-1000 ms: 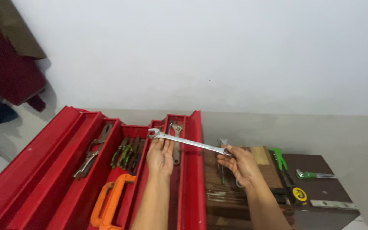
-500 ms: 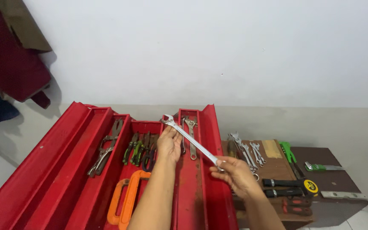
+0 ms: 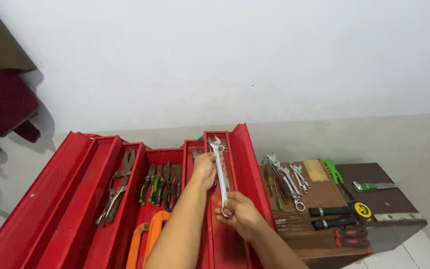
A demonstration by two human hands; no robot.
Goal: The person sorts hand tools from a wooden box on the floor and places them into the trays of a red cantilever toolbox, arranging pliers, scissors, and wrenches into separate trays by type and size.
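Fingers of both your hands grip a long combination wrench point(image 3: 220, 172) lying lengthwise over the red toolbox's point(image 3: 75, 199) rightmost tray: left hand point(image 3: 204, 169) mid-shaft, right hand point(image 3: 240, 211) pinching its near ring end.

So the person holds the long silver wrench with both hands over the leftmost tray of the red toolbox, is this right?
Not quite. The head view shows the left hand and the right hand holding the long silver wrench over the rightmost tray of the red toolbox, not the leftmost. The left trays hold pliers.
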